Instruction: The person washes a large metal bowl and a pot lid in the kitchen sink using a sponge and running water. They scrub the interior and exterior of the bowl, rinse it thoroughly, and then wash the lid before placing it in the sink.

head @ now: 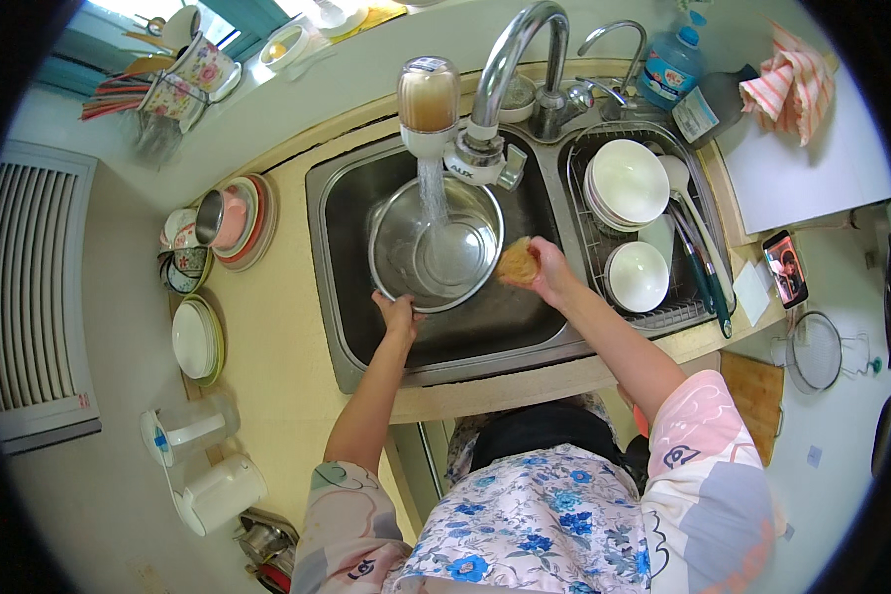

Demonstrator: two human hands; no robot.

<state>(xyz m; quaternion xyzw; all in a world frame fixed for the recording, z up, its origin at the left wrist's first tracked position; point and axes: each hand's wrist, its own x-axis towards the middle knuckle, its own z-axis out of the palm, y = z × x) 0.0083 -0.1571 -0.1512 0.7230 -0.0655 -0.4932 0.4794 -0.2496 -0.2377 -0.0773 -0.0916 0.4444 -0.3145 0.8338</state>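
My left hand [397, 315] grips the near rim of a round stainless steel basin [393, 249], which is tilted in the left bowl of a steel sink [445, 338]. Water [431, 193] pours from the filter on a chrome faucet [516, 44] into the basin. To the right of the basin, my right hand [552, 275] holds a tan scrubbing pad [518, 262] close to the rim; the pad is partly covered by the fingers.
In the right bowl, a wire rack [581, 215] carries white bowls [628, 182] and green-handled utensils [702, 286]. Stacked plates [193, 338] and pitchers [223, 490] line the counter's left side. Blue and grey bottles [668, 70] stand behind the rack. A phone [785, 269] leans at right.
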